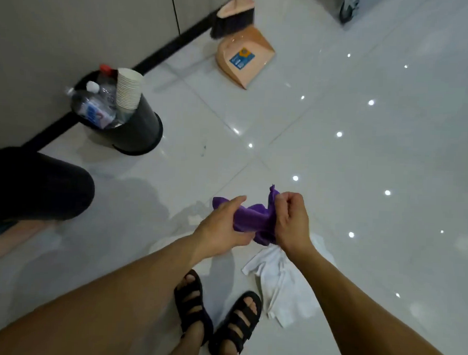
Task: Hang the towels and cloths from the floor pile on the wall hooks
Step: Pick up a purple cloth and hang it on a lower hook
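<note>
Two hands work one purple cloth [248, 218], held in the air above the floor in front of the person's feet. The left hand [222, 228] grips its left end. The right hand [290, 222], fingers curled, pinches its upper right edge. The hands are close together, the cloth bunched between them.

One white cloth [279, 284] lies crumpled on the tiles below the right forearm, just beside two black sandals [192, 301].

One black bin [138, 130] by the wall holds two plastic bottles [96, 109] and one stack of paper cups [128, 88].

One broom [231, 19] and one peach dustpan [243, 57] stand farther along. The dustpan's blue label is illegible.
</note>
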The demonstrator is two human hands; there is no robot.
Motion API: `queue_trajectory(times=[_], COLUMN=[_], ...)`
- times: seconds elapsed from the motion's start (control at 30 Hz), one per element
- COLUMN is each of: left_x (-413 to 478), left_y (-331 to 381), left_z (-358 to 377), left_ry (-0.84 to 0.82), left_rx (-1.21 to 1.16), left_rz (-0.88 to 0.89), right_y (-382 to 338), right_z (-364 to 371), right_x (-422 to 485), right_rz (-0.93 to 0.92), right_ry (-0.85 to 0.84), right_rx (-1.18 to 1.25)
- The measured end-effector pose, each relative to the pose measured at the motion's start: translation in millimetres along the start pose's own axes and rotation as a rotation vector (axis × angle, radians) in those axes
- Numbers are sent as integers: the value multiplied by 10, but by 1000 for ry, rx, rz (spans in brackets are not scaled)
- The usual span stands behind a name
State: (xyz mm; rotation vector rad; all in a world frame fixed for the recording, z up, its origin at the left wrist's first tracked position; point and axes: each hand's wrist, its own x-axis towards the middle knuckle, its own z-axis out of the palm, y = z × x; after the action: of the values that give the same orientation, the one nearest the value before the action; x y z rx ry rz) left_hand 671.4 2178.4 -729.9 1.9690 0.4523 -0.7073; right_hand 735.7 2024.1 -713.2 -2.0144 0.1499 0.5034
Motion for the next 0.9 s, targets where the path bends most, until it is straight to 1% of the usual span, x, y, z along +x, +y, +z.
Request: queue_trajectory(times=[0.07, 0.17, 0.27, 0.37, 0.43, 0.5, 0.57, 0.63, 0.7, 0.77, 0.8, 0.83, 0.9], left_x=[-296, -786, -1359, -1970, -2358, -2715, -3077, -3421, -3815, -4037, -4162, -4300, -4538], left_y=[427, 896, 1167, 1380, 1521, 1655, 1791, 1910, 1977, 2036, 2063, 2105, 2245], left_z=[-265, -756, -1238, -1577, -1731, -1853, -2022, -2234, -2385, -2505, -2533, -2539, -2570], left_ry=[16, 93, 22, 1, -1, 40, 160, 292, 448, 600, 694, 781, 899], left_rx=[-10, 80, 109, 136, 200, 267, 269, 259, 225, 136, 65, -23, -255], left_rz=[61, 120, 96, 77, 45, -12, -64, -74, -75, -51, -30, 2, 126], right_y=[-622, -1421, -2077, -2697, -3087, -3417, -3679, -3915, -4125, -4255, -4318, -4383, -4519], right_z=[-202, -488, -724, -879, -968, -1065, -1185, -1335, -1442, -1457, -1437, -1404, -1298], right_x=[-207, -521, -797, -1048, -1243, -1459, -1648, -1761, -1905, -1949, -2009, -2110, -2347], right_rz=[-49, -67, -74, -101, -151, -261, -383, -472, -542, -590, -637, -683, -712], right_ry=[-74, -170, -185, -226, -309, -420, -505, -574, -664, -675, -667, -659, -649], right_rx=[8, 55, 84, 118, 138, 84, -8, -160, -431, -666, -704, -677, -437])
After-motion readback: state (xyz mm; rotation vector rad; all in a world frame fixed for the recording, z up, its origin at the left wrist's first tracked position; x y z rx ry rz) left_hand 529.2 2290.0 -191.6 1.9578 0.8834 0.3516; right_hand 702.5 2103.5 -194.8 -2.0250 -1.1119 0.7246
